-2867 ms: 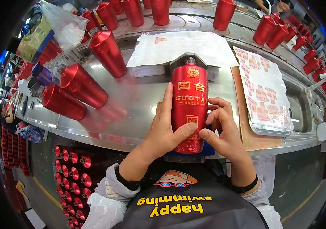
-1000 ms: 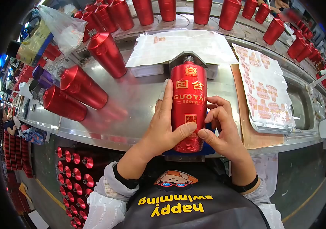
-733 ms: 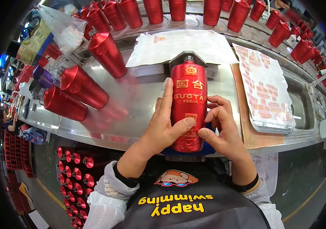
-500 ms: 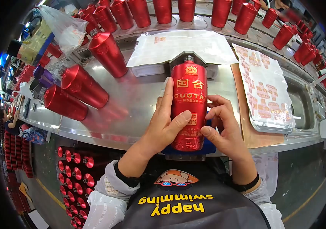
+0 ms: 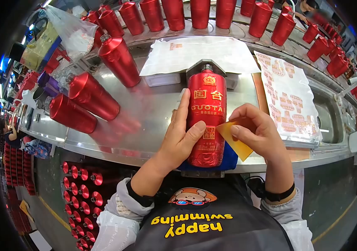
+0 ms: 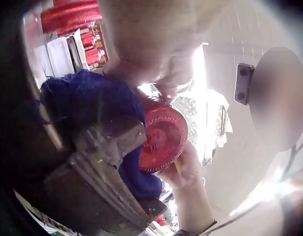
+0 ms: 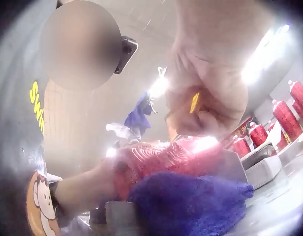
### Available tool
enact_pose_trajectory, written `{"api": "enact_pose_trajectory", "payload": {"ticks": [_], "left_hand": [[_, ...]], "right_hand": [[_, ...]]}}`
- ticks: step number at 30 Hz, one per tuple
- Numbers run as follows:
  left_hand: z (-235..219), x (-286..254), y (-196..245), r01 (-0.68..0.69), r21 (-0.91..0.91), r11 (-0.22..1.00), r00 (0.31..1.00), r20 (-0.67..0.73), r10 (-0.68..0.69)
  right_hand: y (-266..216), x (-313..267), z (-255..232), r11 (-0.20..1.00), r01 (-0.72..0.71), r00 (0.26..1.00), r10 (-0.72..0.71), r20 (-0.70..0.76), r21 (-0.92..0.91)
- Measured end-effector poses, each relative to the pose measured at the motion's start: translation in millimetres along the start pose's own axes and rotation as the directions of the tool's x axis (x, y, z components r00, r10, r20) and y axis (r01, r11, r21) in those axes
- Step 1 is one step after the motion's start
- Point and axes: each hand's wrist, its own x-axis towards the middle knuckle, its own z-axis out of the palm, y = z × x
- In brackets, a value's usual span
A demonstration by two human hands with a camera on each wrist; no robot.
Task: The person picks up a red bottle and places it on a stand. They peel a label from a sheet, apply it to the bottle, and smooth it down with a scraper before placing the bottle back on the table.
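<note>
In the head view a red bottle (image 5: 207,115) with gold lettering lies face up in a dark holder (image 5: 206,63), over a blue cloth (image 5: 230,159). The left hand (image 5: 177,136) grips the bottle from its left side, thumb across the front by the lower square label. At the bottle's right side the right hand (image 5: 257,130) pinches a yellow sheet (image 5: 240,144) between thumb and fingers, its tip at that label. The left wrist view shows the bottle's round base (image 6: 163,138) beside the blue cloth (image 6: 92,96). In the right wrist view the yellow piece (image 7: 194,103) shows in the hand.
Several red bottles stand at the left, such as one near bottle (image 5: 119,60). A white label sheet (image 5: 201,54) lies behind the holder, and another printed sheet (image 5: 288,98) lies at the right beside a sink (image 5: 327,121). More bottles line the conveyor (image 5: 187,34) at the back.
The right hand has moved outward and up a little, and the yellow sheet now shows in its pinch. The left thumb has slid up slightly along the bottle. Bottles on the conveyor have shifted right.
</note>
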Motion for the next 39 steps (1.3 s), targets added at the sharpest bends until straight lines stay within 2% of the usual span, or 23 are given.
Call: {"api": "enact_pose_trajectory", "payload": {"ticks": [4, 8, 10, 11, 14, 15, 18, 19, 22, 23, 26, 28, 29, 30, 31, 32, 33, 34, 35, 37, 38, 39], "left_hand": [[1.2, -3.3, 1.9, -0.052, -0.152, 0.987, 0.998, -0.029, 0.048], [-5.2, -5.0, 4.3, -0.229, 0.086, 0.970, 0.973, 0.003, 0.229], [-7.3, -2.8, 8.0, -0.278, 0.220, 0.935, 0.961, 0.060, 0.271], [-7.1, -3.5, 10.0, -0.278, 0.228, 0.933, 0.961, 0.054, 0.273], [-4.8, -2.4, 17.6, -0.286, 0.246, 0.926, 0.958, 0.046, 0.283], [-5.0, -2.4, 21.3, -0.310, 0.291, 0.905, 0.950, 0.060, 0.306], [-6.4, -2.3, 32.3, -0.369, 0.397, 0.840, 0.927, 0.096, 0.362], [-5.8, -1.5, 34.9, -0.383, 0.417, 0.825, 0.921, 0.101, 0.376], [-3.4, -0.3, 41.5, -0.396, 0.457, 0.796, 0.913, 0.108, 0.392], [-2.6, 0.0, 42.6, -0.396, 0.468, 0.790, 0.913, 0.107, 0.394], [3.9, 2.9, 38.7, -0.405, 0.432, 0.805, 0.904, 0.058, 0.424], [7.8, 3.8, 40.4, -0.341, 0.368, 0.865, 0.929, -0.010, 0.370], [6.8, 5.9, 39.7, -0.308, 0.330, 0.892, 0.940, -0.037, 0.339], [2.3, 9.0, 33.2, -0.343, 0.325, 0.882, 0.926, -0.040, 0.375], [0.1, 8.4, 29.0, -0.296, 0.296, 0.908, 0.939, -0.081, 0.333], [-0.8, 5.6, 25.1, -0.247, 0.271, 0.931, 0.950, -0.125, 0.288], [-0.5, 4.2, 20.4, -0.230, 0.231, 0.945, 0.951, -0.153, 0.269], [0.1, 3.3, 15.3, -0.214, 0.193, 0.958, 0.951, -0.181, 0.249], [0.0, 2.8, 11.7, -0.199, 0.157, 0.967, 0.950, -0.212, 0.230], [-2.5, -0.7, 8.0, -0.186, 0.214, 0.959, 0.955, -0.190, 0.227], [-4.3, -1.9, 6.4, -0.175, 0.245, 0.954, 0.958, -0.181, 0.223], [-7.1, -2.0, 4.9, -0.167, 0.248, 0.954, 0.960, -0.180, 0.214]], "right_hand": [[1.3, 6.1, 3.8, 0.999, 0.050, 0.997, -0.051, 0.064, 0.009], [-1.7, 4.2, 6.1, 0.998, 0.044, 0.997, -0.047, 0.068, 0.041], [-2.3, 2.1, 4.4, 0.991, 0.118, 0.989, -0.112, 0.093, -0.058], [-2.9, 0.5, 2.8, 0.982, 0.155, 0.984, -0.143, 0.105, -0.108], [-12.6, -8.9, -1.3, 0.976, 0.203, 0.979, -0.204, -0.009, -0.085], [-8.1, -6.7, -4.7, 0.903, 0.368, 0.927, -0.374, 0.013, -0.221], [-8.3, -10.7, -0.1, 0.739, 0.426, 0.900, -0.407, 0.159, -0.521], [-11.1, -9.9, 11.3, 0.756, 0.423, 0.898, -0.423, 0.120, -0.500], [-15.0, -7.5, 19.6, 0.691, 0.447, 0.880, -0.453, 0.141, -0.568], [-14.3, -8.1, 20.0, 0.674, 0.415, 0.893, -0.429, 0.132, -0.612], [-19.9, -9.5, 13.1, 0.646, 0.415, 0.890, -0.436, 0.137, -0.641], [-24.3, -9.3, -2.5, 0.667, 0.396, 0.889, -0.451, 0.081, -0.632], [-28.5, -7.3, -20.6, 0.702, 0.356, 0.905, -0.424, 0.040, -0.617], [-32.5, -1.7, -45.4, 0.684, 0.311, 0.909, -0.417, -0.004, -0.660], [-25.3, 9.9, -81.4, 0.705, 0.232, 0.926, -0.371, -0.070, -0.670], [-17.2, 22.5, -118.9, 0.637, 0.156, 0.941, -0.328, -0.083, -0.755], [-1.9, 36.8, -158.5, 0.576, -0.052, 0.970, -0.165, -0.178, -0.816], [16.6, 49.1, -187.4, 0.541, -0.246, 0.948, -0.040, -0.317, -0.804], [42.2, 64.4, -221.6, 0.407, -0.456, 0.886, 0.127, -0.446, -0.791], [84.5, 77.9, -263.7, 0.155, -0.547, 0.821, 0.290, -0.492, -0.823], [92.0, 80.5, -264.2, -0.106, -0.575, 0.736, 0.367, -0.569, -0.812], [97.9, 81.2, -266.0, -0.152, -0.564, 0.749, 0.319, -0.580, -0.812]]}}
